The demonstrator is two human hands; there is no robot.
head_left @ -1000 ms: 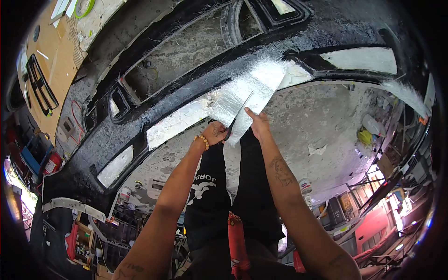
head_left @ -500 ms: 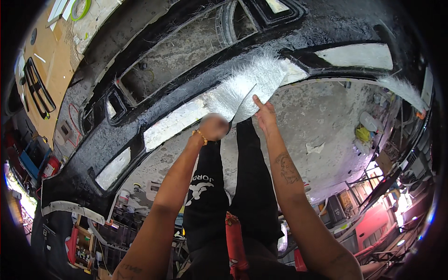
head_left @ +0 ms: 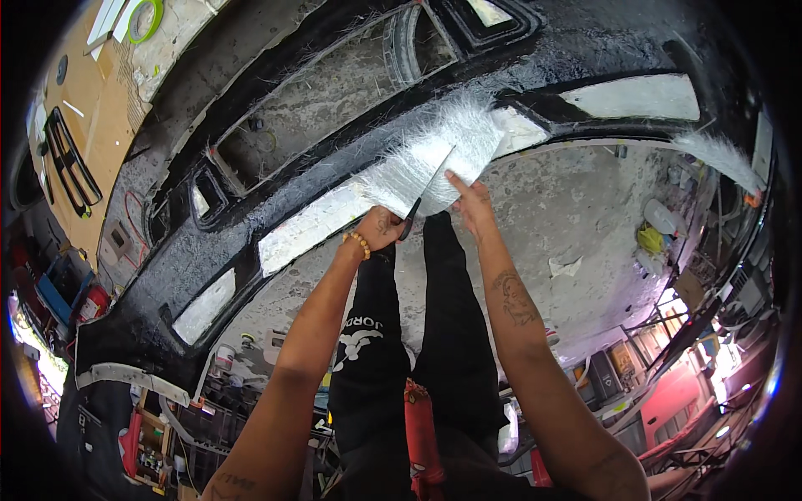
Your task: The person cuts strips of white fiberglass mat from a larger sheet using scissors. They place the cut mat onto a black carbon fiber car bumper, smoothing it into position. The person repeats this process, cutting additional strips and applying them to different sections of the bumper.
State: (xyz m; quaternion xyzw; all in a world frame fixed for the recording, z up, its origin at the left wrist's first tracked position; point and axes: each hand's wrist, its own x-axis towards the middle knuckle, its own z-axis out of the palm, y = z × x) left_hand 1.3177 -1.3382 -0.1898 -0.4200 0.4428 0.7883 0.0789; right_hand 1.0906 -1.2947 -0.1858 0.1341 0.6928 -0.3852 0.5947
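A sheet of white fibreglass mat [head_left: 443,154] with frayed edges lies over the long black moulded panel, which looks like a car bumper [head_left: 334,167]. My left hand [head_left: 380,227], with a beaded bracelet at the wrist, is closed around black-handled scissors [head_left: 412,215]. One thin blade slants up and to the right across the mat; the other blade cannot be seen. My right hand [head_left: 473,203] pinches the mat's near right edge, thumb or finger on top and the rest underneath.
White patches [head_left: 313,224] line the bumper's openings. More loose fibre [head_left: 723,159] hangs at its right end. A wooden board [head_left: 96,125] at upper left carries green tape [head_left: 145,21] and a black grille piece [head_left: 71,159]. A yellow item [head_left: 649,239] lies on the concrete floor.
The mat and my right hand have shifted slightly left. The scissors' black handle shows more plainly beside my left hand, which stays in nearly the same place.
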